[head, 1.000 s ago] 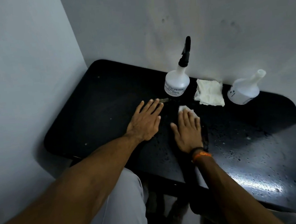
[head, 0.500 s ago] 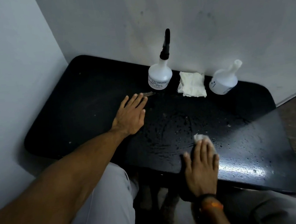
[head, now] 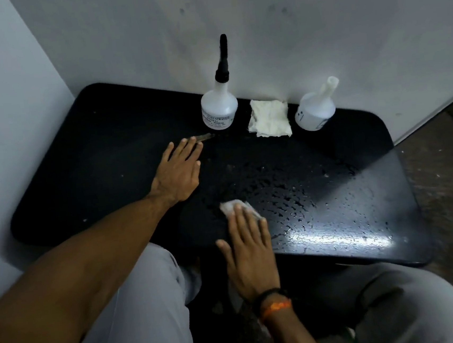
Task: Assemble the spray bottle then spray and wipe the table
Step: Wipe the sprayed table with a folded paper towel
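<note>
The black table (head: 102,155) is wet with droplets across its middle and right side. My right hand (head: 251,249) lies flat near the front edge and presses a small white wipe (head: 230,207) under its fingertips. My left hand (head: 180,173) rests flat on the table with fingers spread and holds nothing. A white spray bottle (head: 219,108) with a black spray head stands upright at the back by the wall.
A folded white cloth (head: 269,118) lies at the back right of the spray bottle. A second white bottle (head: 315,108) with no spray head stands beyond it. Grey walls close off the back and left. My grey-trousered legs sit below the front edge.
My right hand slid the wipe from the table's middle back toward the front edge, then a little to the left. My left hand stayed flat in place.
</note>
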### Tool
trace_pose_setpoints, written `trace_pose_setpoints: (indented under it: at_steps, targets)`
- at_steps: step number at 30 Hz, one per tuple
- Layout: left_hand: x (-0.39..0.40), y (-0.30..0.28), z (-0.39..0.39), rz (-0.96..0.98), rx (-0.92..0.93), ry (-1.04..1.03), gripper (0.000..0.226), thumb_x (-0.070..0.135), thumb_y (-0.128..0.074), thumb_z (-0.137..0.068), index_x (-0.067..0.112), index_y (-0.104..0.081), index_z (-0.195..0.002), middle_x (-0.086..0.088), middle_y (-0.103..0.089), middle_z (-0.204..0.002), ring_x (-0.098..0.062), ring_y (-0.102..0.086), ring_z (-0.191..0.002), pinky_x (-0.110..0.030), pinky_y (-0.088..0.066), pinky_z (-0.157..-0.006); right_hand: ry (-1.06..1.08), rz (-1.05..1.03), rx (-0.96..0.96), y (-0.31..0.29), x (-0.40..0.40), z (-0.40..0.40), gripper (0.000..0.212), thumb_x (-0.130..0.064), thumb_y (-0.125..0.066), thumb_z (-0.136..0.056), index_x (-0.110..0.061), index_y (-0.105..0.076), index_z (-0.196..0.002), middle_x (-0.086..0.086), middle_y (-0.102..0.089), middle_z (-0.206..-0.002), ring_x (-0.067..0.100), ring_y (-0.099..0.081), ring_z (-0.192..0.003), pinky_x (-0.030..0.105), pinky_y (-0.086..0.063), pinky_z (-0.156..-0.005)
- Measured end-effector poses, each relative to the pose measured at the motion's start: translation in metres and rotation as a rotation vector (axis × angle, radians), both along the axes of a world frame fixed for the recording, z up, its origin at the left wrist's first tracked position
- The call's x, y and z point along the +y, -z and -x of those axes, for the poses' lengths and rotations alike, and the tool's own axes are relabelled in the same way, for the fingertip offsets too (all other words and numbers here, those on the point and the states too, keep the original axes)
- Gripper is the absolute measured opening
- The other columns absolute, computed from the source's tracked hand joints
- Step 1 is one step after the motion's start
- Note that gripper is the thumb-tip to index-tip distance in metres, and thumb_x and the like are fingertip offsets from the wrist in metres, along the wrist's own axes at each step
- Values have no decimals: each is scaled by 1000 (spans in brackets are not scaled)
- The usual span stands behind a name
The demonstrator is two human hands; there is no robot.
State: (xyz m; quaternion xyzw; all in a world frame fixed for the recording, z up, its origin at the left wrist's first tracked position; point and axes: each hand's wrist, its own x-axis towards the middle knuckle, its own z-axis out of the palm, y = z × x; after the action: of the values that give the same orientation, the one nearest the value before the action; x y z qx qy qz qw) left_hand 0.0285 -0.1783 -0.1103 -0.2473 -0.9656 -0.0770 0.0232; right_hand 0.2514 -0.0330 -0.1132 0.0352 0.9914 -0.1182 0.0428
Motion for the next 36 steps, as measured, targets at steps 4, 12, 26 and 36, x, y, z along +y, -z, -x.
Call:
trace_pose_setpoints:
  at_steps: [4, 12, 26, 36]
  targets:
    - [2, 0, -3, -5, -6, -4, 53, 28, -31, -107, 13, -29, -158, -6, -25, -166, -22, -22, -154, -45, -12, -128, 425, -56, -4, -3, 73, -18, 73, -55, -15, -101, -13, -12, -160, 6, -6, -169, 20, 1, -157, 48, -5, -126]
    - [18, -11, -12, 58, -82, -83, 55, 28, -27, -108, 10, -19, -160, -8, -14, -169, -26, -11, -157, -47, -4, -128, 435, 6, -45, -14, 67, 62, 78, -54, -23, -103, -5, -2, -159, 18, 2, -167, 32, 8, -155, 51, 5, -125]
    - [66, -2, -39, 56, -62, 139, 56, 33, -24, -108, 15, -17, -160, -3, -13, -169, -21, -10, -157, -44, -4, -129, 845, -2, -12, -8, 127, 0, 74, -53, -19, -102, -6, -12, -159, 12, -9, -168, 27, -3, -156, 55, 0, -124]
    - [68, 1, -36, -24, -26, 124, 54, 31, -32, -106, 17, -30, -157, -1, -25, -166, -18, -19, -155, -43, -9, -128, 429, -2, -14, -6, 117, 95, 67, -49, -17, -105, -15, 0, -160, 10, 7, -168, 30, 8, -155, 50, 9, -125]
